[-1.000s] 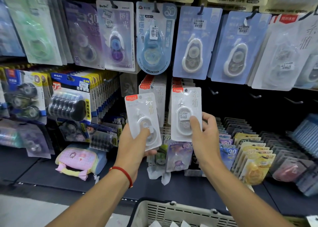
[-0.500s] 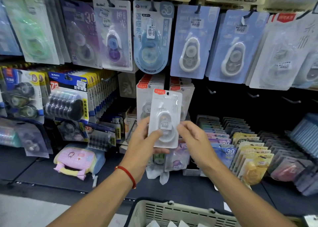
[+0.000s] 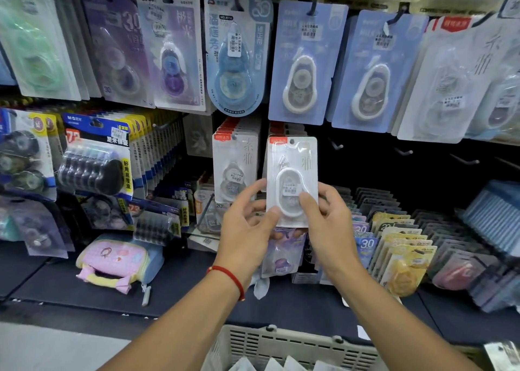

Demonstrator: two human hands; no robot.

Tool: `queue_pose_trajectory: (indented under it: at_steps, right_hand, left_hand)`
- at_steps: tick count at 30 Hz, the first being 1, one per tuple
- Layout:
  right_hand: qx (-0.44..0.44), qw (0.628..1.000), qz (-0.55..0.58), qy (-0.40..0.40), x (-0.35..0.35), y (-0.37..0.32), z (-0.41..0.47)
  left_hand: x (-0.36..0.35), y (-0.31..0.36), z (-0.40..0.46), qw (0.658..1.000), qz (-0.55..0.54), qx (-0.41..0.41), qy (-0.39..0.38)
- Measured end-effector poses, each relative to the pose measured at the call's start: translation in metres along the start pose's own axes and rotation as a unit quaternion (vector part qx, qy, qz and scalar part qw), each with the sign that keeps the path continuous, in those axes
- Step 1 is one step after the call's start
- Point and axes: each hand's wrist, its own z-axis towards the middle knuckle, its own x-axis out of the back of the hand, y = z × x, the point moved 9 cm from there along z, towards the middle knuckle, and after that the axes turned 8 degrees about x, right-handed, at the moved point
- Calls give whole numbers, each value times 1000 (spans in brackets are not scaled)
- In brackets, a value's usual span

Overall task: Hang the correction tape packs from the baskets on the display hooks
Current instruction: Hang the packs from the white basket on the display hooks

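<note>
Both hands hold one white correction tape pack upright in front of the display. My left hand pinches its lower left edge, thumb on the front. My right hand grips the right side with the thumb on the clear blister. The pack's top hole lies in front of the right stack of matching packs; I cannot tell whether a hook passes through it. A second matching stack hangs just to the left. A pale basket with more white packs sits at the bottom edge.
Bare hooks stick out to the right. Blue packs and other tape packs hang in the row above. Upright packs in trays fill the shelf on the right. A pink pouch lies on the left.
A second ago each hand held its own pack, apart. They came together at the centre, and now both hands have lifted the pack up and to the right, before the right stack.
</note>
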Motion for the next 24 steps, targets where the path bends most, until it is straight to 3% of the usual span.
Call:
queue_pose_trajectory:
  at_steps: [9, 11, 13, 16, 20, 24]
  right_hand:
    - [31, 999, -13, -9, -2, -5, -2]
    - [18, 999, -35, -13, -2, 0, -1]
    - [25, 986, -160, -23, 1, 7, 0]
    - [97, 903, -413, -71, -2, 11, -7]
    - [262, 787, -522, -200, -43, 10, -13]
    - [220, 747, -585, -226, -63, 26, 28]
  left_hand:
    - [4, -1, 4, 1000, 18, -6, 9]
    - [8, 0, 4, 996, 88, -15, 19]
    - [15, 7, 4, 967, 243, -63, 52]
    - [18, 26, 1, 890, 416, -166, 88]
    - [24, 40, 5, 822, 517, -212, 114]
    - [29, 29, 18, 792, 579, -176, 79]
